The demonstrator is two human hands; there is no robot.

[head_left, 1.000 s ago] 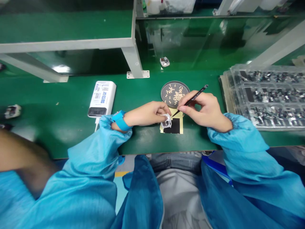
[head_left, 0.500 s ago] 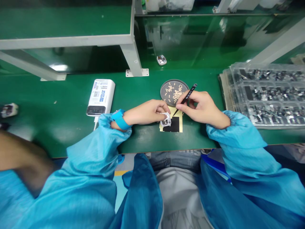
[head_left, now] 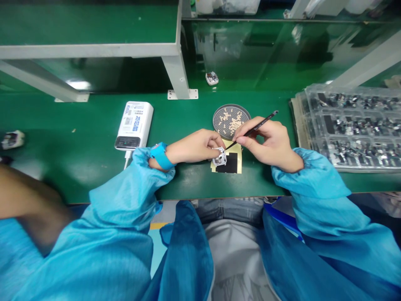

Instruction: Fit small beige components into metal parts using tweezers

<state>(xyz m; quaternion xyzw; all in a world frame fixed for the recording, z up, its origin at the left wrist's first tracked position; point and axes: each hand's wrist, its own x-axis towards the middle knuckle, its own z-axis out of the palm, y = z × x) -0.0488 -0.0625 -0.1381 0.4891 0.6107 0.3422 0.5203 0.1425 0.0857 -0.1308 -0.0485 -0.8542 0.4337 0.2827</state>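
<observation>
My left hand (head_left: 196, 146) pinches a small white plastic part (head_left: 219, 158) just above a yellow card with a black square (head_left: 232, 164) on the green bench. My right hand (head_left: 269, 141) grips black tweezers (head_left: 255, 126), whose tip touches the top of the white part. Right behind both hands sits a round grey mesh dish (head_left: 231, 117) holding several small pale pieces. A blue band (head_left: 160, 155) circles my left wrist.
A white power bank (head_left: 134, 124) lies to the left on the bench. Clear plastic trays of dark metal parts (head_left: 351, 125) fill the right side. A small white part (head_left: 211, 78) rests by the shelf leg (head_left: 178, 75). Another person's arm (head_left: 28, 205) is at the far left.
The tweezers swung from steep to flatter, and their tip moved left from over the card onto the white part. My left hand stayed on the part.
</observation>
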